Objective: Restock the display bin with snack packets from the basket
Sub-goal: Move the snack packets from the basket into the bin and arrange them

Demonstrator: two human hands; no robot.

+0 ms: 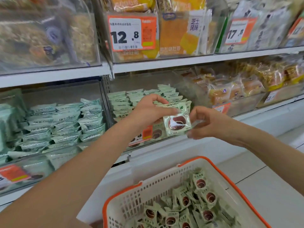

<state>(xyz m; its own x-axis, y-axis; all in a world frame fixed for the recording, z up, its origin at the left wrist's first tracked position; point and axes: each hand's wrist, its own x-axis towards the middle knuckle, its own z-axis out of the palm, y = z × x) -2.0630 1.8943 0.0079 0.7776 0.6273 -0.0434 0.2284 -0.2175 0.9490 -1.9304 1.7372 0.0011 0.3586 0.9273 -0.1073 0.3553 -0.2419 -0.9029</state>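
Item: one pale green foil snack packet printed with a round chocolate cake (pixel 176 121), held upright in front of the clear acrylic display bin (pixel 166 139) on the lower shelf.

Left hand (pixel 148 111): I had it pinching the packet's top edge between thumb and fingers, closed on the packet, presumably to keep the printed face outward and match the rows.

Right hand (pixel 207 122): fingers curled narrow at the packet's right side, touching its crimped edge; I judged it was steadying the packet rather than carrying it.

Bin contents: stacked rows of matching green packets (pixel 139 97) standing on edge behind the held one, with room at the front. An orange price tag (pixel 147 132) was fixed to the bin's front wall.

Source: white perforated plastic basket with orange rim and handles (pixel 136 201), set below near the shelf base, so the reach was short. A loose heap of identical packets (pixel 185 204) lay in it, so I judged much restocking remained.

Neighbouring bin at left: teal packets (pixel 65 119), a different line.
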